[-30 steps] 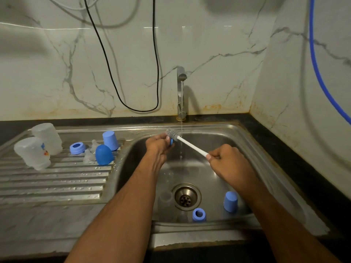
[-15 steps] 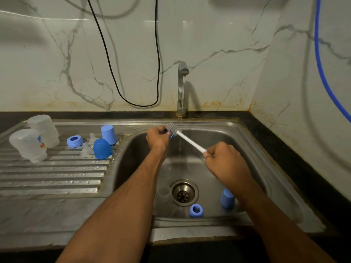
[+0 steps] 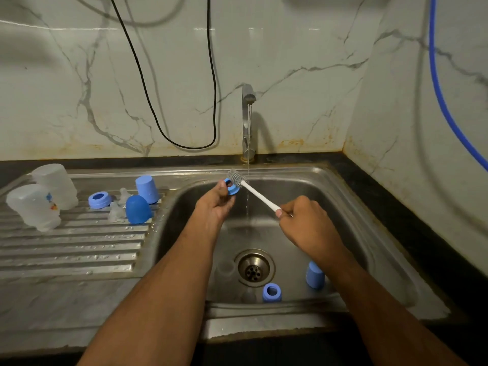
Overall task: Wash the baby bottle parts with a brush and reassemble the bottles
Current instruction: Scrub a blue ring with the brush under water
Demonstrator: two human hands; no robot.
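My left hand (image 3: 215,200) has turned the blue ring (image 3: 231,186) it pinches so its hole now shows; the brush (image 3: 237,178) bristles sit at the ring under the tap stream (image 3: 247,196); my right hand (image 3: 303,220) stays clamped on the handle. Ring scrub nearly done, I judge; the collar (image 3: 271,292) and cap (image 3: 314,277) in the sink (image 3: 356,233) remain unwashed.

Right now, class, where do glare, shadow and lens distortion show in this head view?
Head view: glare streaks cross the wall tiles; the tap casts a curved shadow rightward; the wide lens bows the sink rim; the scene is dim, corners darkest.
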